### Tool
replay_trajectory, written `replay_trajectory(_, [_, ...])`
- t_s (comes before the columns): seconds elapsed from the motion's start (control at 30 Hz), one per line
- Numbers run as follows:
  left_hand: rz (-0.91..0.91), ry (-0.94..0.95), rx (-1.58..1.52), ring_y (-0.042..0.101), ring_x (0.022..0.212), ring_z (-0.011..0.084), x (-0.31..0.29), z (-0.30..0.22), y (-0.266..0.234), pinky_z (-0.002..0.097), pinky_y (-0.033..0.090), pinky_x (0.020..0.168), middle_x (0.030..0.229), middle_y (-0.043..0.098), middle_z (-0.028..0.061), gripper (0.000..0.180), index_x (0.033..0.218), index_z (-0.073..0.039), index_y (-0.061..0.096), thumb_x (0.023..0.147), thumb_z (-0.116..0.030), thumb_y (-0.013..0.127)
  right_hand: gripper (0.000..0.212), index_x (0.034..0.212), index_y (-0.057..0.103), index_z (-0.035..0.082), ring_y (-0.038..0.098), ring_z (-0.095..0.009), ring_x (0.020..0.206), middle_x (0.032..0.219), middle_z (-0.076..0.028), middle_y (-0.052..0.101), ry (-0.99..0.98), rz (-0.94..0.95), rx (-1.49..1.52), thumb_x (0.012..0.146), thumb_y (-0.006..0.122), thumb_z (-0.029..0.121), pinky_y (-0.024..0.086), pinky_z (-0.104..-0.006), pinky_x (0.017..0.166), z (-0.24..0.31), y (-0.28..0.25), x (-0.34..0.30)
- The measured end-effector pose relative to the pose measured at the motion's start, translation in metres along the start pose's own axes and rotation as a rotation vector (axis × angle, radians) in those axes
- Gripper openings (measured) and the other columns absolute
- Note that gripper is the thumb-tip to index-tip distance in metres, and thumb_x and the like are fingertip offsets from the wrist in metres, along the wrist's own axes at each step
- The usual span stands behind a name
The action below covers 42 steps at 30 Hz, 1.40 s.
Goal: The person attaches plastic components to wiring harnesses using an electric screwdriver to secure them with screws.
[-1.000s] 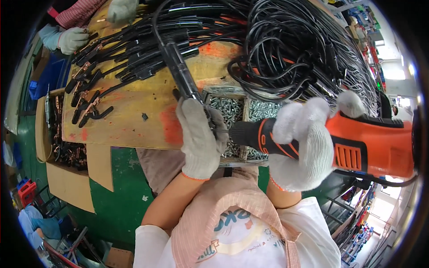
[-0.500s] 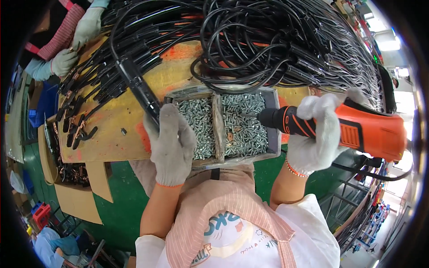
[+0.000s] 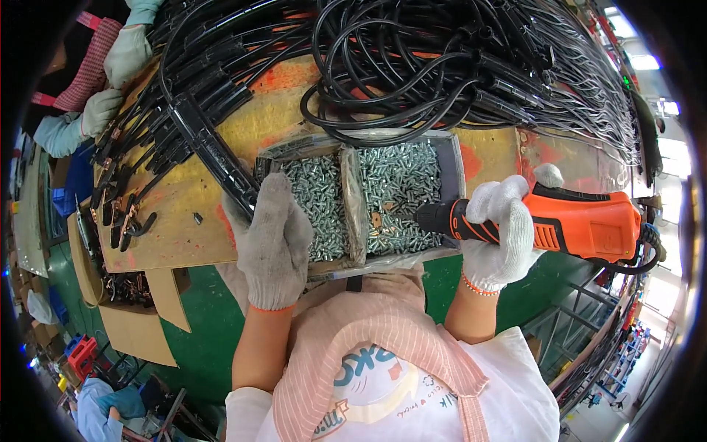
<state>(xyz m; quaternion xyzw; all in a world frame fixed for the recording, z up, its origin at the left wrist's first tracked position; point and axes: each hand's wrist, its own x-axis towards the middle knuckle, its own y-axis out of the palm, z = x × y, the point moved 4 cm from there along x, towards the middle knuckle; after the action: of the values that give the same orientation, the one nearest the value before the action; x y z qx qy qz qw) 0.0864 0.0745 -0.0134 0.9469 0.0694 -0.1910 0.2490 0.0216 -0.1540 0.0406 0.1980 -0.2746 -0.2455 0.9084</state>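
My left hand (image 3: 274,247), in a grey-white knit glove, is closed round the lower end of a black tubular handle (image 3: 210,151) whose cable runs up and away. My right hand (image 3: 502,232), gloved too, grips an orange and black electric screwdriver (image 3: 582,222). The screwdriver's black chuck points left, over the right compartment of a two-part box (image 3: 355,214). Small silver screws (image 3: 317,195) fill both compartments, with a few copper-coloured bits among those on the right. I cannot make out whether a screw sits on the screwdriver's tip.
Coiled black cables (image 3: 383,81) and more black handles (image 3: 221,92) cover the table's far side. Copper-ended parts (image 3: 125,214) lie at the left, above a cardboard box (image 3: 136,331). A co-worker's gloved hands (image 3: 103,110) work at the far left.
My right hand has brought the screwdriver left and lower, toward the screws in the right compartment. The view has shifted slightly; my left hand keeps its hold on the black handle.
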Motion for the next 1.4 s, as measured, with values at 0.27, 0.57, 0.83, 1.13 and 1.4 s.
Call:
replay_trajectory(0.27, [-0.087, -0.075, 0.019, 0.039, 0.040, 0.0079, -0.004, -0.004, 0.003, 0.0214, 0.029, 0.032, 0.064, 0.048, -0.0003, 0.023, 0.111, -0.011, 0.051, 0.095, -0.020, 0.065, 0.054, 0.137, 0.037, 0.002, 0.054, -0.019, 0.058, 0.075, -0.006, 0.055, 0.023, -0.018, -0.030, 0.088, 0.060, -0.001, 0.048, -0.0326, 0.055, 0.009, 0.007, 0.006])
replay_trajectory(0.57, [-0.055, -0.115, 0.042, 0.042, 0.043, 0.0065, -0.006, -0.009, 0.006, 0.0215, 0.032, 0.037, 0.063, 0.047, -0.0020, 0.029, 0.107, -0.010, 0.048, 0.087, -0.012, 0.069, 0.044, 0.132, 0.041, 0.000, 0.037, -0.013, 0.064, 0.076, -0.003, 0.043, 0.007, -0.019, 0.071, 0.094, 0.057, 0.011, 0.033, -0.0280, 0.058, 0.040, 0.017, 0.043])
replay_trajectory(0.83, [-0.085, -0.094, 0.059, 0.044, 0.047, 0.0055, -0.004, -0.006, 0.000, 0.0207, 0.035, 0.040, 0.069, 0.048, -0.0031, 0.040, 0.118, -0.011, 0.044, 0.088, -0.013, 0.070, 0.054, 0.135, 0.040, 0.000, 0.053, -0.020, 0.058, 0.075, -0.008, 0.056, 0.077, -0.010, -0.069, 0.087, 0.063, 0.002, 0.046, -0.0324, 0.054, 0.006, 0.016, 0.009])
replay_trajectory(1.13, [-0.069, -0.109, 0.056, 0.046, 0.050, 0.0062, -0.006, -0.006, 0.001, 0.0204, 0.036, 0.043, 0.070, 0.050, -0.0018, 0.038, 0.117, -0.009, 0.044, 0.088, -0.015, 0.069, 0.052, 0.135, 0.040, 0.000, 0.053, -0.020, 0.058, 0.076, -0.008, 0.056, 0.022, 0.010, -0.077, 0.087, 0.061, -0.001, 0.047, -0.0344, 0.055, 0.001, 0.016, 0.006])
replay_trajectory(1.4, [-0.073, -0.099, 0.081, 0.046, 0.049, 0.0056, -0.006, -0.008, 0.001, 0.0203, 0.036, 0.042, 0.068, 0.048, -0.0022, 0.035, 0.114, -0.010, 0.046, 0.089, -0.016, 0.069, 0.038, 0.130, 0.048, 0.002, 0.039, -0.014, 0.070, 0.079, -0.001, 0.041, 0.039, 0.042, -0.119, 0.095, 0.056, 0.016, 0.033, -0.0252, 0.062, 0.023, 0.013, 0.022])
